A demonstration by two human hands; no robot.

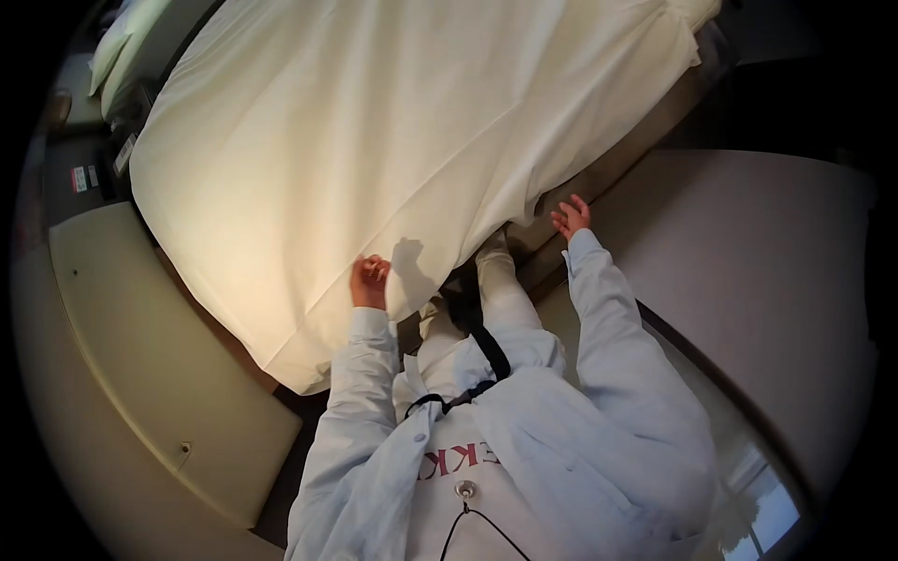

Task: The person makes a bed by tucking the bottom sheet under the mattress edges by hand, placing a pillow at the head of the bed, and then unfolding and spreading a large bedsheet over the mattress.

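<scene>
A large white sheet (pixel 355 140) covers the bed, creased diagonally, with its loose near edge hanging down in front of my legs. Over that near part is my left hand (pixel 370 282), its fingers curled in; no cloth shows between them. A shadow falls on the sheet just to its right. My right hand (pixel 572 219) is raised beside the bed's brown side (pixel 599 182), right of the sheet's edge. Its fingers are apart and hold nothing.
A padded cream panel (pixel 140 327) stands at the left, with a dark bedside unit (pixel 84 178) beyond it. White pillows (pixel 131 51) lie at the upper left. A broad grey-brown surface (pixel 739 271) lies close on my right. My shoes are against the bed's base.
</scene>
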